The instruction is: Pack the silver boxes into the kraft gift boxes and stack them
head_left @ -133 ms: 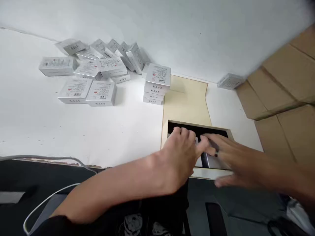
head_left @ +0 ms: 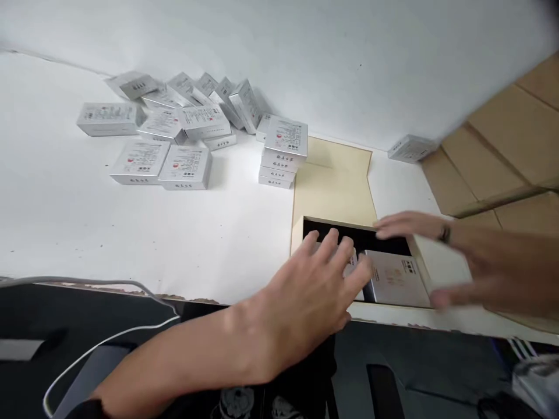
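A cream open box (head_left: 297, 237) with a black inside lies at the table's front edge. Within its right half a silver-white carton (head_left: 395, 282) lies flat, its printed top showing. A second silver carton (head_left: 351, 266) in the left half is mostly covered by my left hand (head_left: 321, 276). That hand has its fingers spread over the carton; whether the fingertips touch it is hidden. My right hand (head_left: 484, 262), blurred and wearing a dark ring, is held open at the box's right end, thumb and fingers apart, with nothing in it.
Behind the box extends its cream lid flap (head_left: 336, 186). A stack of silver cartons (head_left: 283, 139) stands beside the flap, with several more loose cartons (head_left: 183, 166) to the left. One carton (head_left: 410, 148) leans near brown cardboard boxes (head_left: 493, 157) at right. A cable (head_left: 105, 281) runs along the front edge.
My right hand has lifted off the right-hand carton and moved right, uncovering its top. My left hand's fingers have spread apart. The view has shifted slightly.
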A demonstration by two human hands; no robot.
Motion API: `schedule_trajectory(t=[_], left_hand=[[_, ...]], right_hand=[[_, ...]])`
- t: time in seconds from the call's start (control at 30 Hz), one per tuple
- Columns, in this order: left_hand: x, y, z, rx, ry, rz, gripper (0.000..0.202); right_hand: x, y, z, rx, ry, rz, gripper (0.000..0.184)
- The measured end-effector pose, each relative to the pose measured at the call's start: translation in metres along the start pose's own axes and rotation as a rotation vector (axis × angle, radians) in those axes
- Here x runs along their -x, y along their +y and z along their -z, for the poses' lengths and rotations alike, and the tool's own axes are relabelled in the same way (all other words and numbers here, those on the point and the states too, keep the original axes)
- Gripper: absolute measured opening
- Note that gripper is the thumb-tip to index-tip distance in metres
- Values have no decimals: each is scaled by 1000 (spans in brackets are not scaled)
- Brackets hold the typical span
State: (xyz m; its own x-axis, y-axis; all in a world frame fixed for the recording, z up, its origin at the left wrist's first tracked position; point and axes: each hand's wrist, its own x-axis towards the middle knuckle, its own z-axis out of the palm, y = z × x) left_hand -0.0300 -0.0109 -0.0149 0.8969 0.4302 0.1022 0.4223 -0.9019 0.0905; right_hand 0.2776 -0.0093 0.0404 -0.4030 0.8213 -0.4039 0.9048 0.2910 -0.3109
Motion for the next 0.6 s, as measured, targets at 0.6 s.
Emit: schedule_trajectory(t=[0.6], left_hand=[[96,18,-51,556,664,41,29]], right_hand=[[-166,6,76,292,337,-393,29]])
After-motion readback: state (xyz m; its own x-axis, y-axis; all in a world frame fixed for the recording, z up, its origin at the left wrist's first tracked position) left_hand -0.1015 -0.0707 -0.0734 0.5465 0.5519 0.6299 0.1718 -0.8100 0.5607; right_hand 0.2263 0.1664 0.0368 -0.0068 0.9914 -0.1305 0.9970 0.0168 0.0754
